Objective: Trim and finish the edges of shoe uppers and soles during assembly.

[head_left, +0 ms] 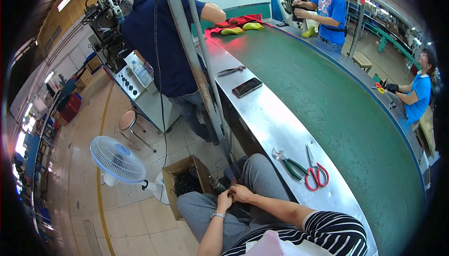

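Both of my hands rest together above my lap, between my grey trouser legs. My left hand, with a bracelet at its wrist, is closed and touches my right hand, which is closed too. Whatever they grip, if anything, is hidden by the fingers. To my right, on the metal edge of the bench, lie pliers with green handles and scissors with red handles. A dark phone and a slim metal hand tool lie farther up the same edge.
A cardboard box of dark scraps stands by my left knee, near a fan and a stool. Red and yellow-green pieces lie on the green belt. Co-workers stand or sit around it; a metal post rises ahead.
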Action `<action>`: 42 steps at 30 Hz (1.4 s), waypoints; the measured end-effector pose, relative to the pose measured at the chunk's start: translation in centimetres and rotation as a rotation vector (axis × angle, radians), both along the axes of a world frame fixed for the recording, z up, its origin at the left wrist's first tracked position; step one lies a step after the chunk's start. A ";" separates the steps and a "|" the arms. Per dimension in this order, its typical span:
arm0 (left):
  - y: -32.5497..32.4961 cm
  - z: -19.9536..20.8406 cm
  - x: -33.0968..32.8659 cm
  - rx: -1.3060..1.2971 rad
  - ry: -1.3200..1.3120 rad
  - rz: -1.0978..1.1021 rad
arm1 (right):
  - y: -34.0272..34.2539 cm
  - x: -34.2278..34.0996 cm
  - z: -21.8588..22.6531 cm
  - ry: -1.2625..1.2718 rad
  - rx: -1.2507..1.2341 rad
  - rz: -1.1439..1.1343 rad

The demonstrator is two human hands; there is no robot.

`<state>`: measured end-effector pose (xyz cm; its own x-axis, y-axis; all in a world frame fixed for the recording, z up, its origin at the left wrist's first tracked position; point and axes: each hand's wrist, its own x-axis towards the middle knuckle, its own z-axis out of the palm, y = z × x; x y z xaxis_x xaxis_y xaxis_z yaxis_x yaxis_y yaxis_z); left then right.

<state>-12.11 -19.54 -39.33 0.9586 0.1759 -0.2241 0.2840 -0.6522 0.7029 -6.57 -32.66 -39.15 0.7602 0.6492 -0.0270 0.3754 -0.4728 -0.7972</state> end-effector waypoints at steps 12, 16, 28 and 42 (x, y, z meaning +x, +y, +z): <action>-0.1 0.1 0.0 -0.009 0.015 0.004 | -0.1 -0.1 0.4 -0.003 0.014 -0.008; -0.1 1.1 0.0 -0.092 0.022 0.012 | -0.2 0.0 0.9 -0.023 0.041 -0.029; 0.1 1.1 0.0 -0.137 0.043 0.027 | -0.3 -0.1 1.4 -0.032 0.051 -0.032; 0.4 -0.4 0.0 -0.037 0.070 -0.064 | -0.2 0.1 0.2 -0.035 -0.020 0.025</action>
